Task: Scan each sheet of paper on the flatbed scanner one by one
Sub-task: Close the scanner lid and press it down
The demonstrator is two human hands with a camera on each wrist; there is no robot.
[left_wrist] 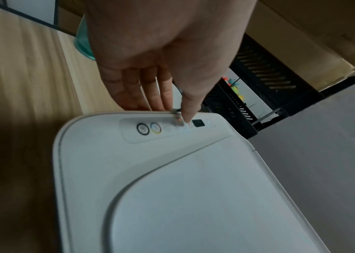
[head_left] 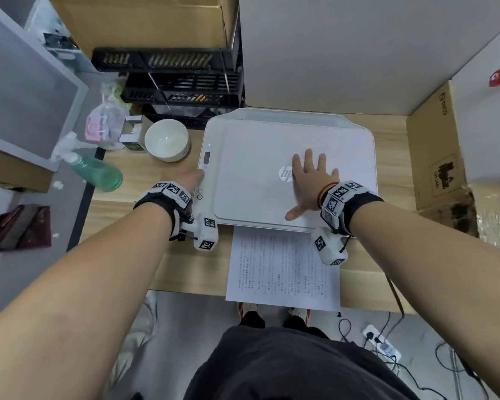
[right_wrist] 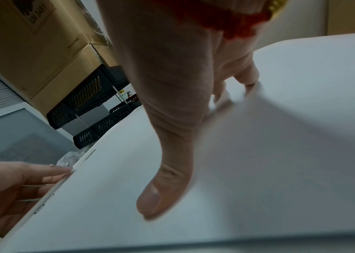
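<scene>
Pressing flat, right hand [head_left: 311,180] spread on closed scanner lid [head_left: 260,197] — left hand [left_wrist: 161,56], fingers straight, at button panel [left_wrist: 172,127]. Printed sheet [head_left: 283,269] at desk front: light, floppy — best lifted by an edge.

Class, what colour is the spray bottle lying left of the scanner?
The spray bottle is translucent green with a white trigger head; the head view shows it best.

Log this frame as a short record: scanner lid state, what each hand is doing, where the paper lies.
lid: white flatbed scanner lid closed
right hand: open, flat on the lid, fingers spread
left hand: open, one fingertip at the button panel along the scanner's left edge
paper: printed white sheet on the wooden desk in front of the scanner
</scene>
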